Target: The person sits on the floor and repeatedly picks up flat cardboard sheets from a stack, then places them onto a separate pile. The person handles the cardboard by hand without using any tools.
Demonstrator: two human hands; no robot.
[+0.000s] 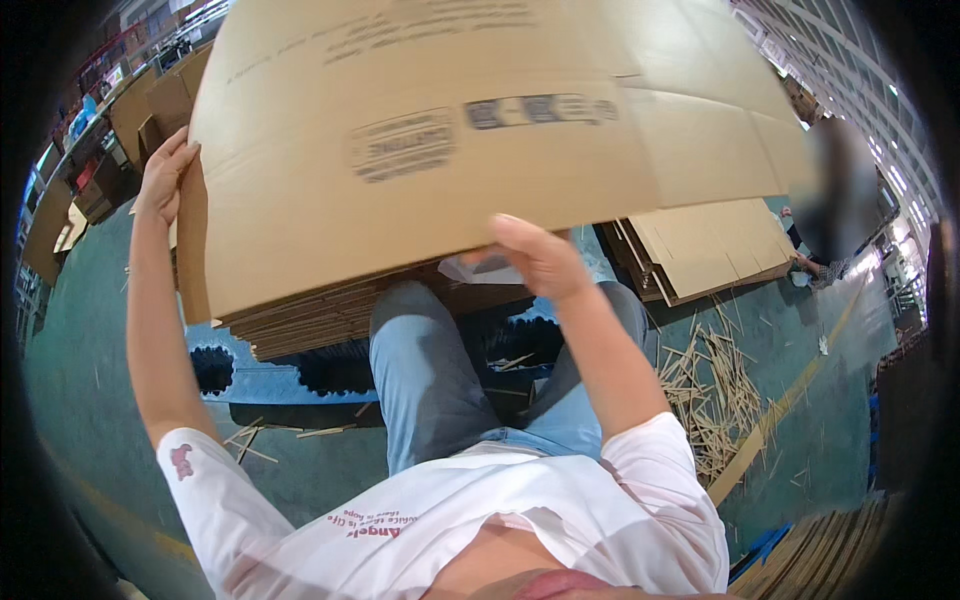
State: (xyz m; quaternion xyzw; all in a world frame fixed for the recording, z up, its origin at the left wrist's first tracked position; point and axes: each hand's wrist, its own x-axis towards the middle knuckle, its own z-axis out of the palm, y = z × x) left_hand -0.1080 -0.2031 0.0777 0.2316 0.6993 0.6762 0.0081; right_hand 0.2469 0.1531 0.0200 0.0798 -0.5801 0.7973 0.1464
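L hand (165, 175) fingers curled on flat cardboard box (450, 140) left edge; R hand (535, 258) fingers gripping near edge, above cardboard stack (310, 320).

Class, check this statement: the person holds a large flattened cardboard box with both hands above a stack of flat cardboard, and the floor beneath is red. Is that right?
Not quite. The head view shows the floor is green, not red. The rest holds: the left hand and right hand grip the flattened cardboard box above the stack of flat cardboard.
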